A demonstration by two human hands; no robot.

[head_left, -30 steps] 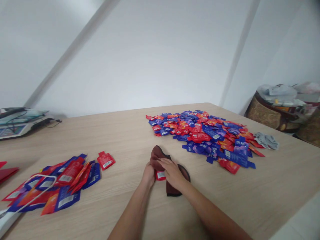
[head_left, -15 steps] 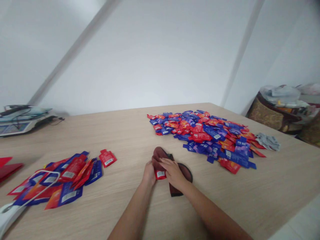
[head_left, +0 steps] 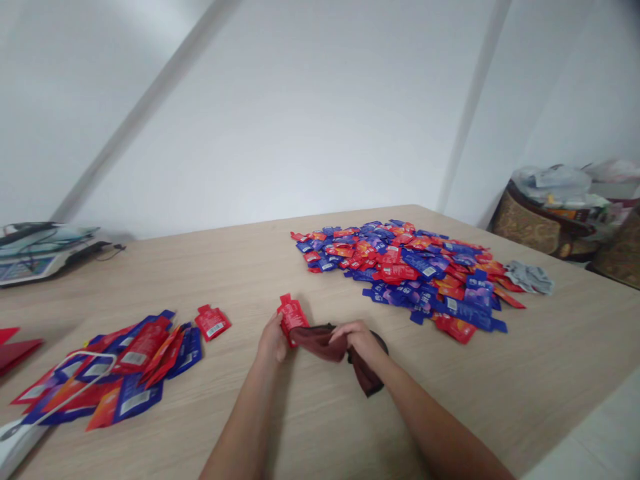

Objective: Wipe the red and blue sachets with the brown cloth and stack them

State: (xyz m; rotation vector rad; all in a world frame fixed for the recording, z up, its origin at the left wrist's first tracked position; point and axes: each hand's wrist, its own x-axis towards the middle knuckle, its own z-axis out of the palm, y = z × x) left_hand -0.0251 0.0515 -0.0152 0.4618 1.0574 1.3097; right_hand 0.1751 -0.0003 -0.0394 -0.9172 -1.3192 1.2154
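Note:
My left hand (head_left: pixel 273 339) is closed on a small red pouch (head_left: pixel 291 313) with a spout-shaped top, held just above the table. My right hand (head_left: pixel 361 339) pinches a maroon cloth item with black edging (head_left: pixel 320 343). One end of this cloth reaches over to the lower part of the red pouch, and the other end hangs below my right hand. Another red pouch (head_left: pixel 213 323) lies on its own, left of my hands. Further left is a small heap of red and blue pouches (head_left: pixel 135 357).
A large pile of red and blue pouches (head_left: pixel 400 263) spreads over the table's (head_left: pixel 235 267) right side, with a grey cloth (head_left: pixel 530 277) at its edge. A white wire-loop tool (head_left: pixel 85 387) overlaps the left heap. At the far left is a scale (head_left: pixel 45 257); bags sit on a chair (head_left: pixel 530 217) at right.
The red pouch has come out from under the cloth and moved left and up in my left hand. My right hand has lifted the cloth, which now sags from its fingers.

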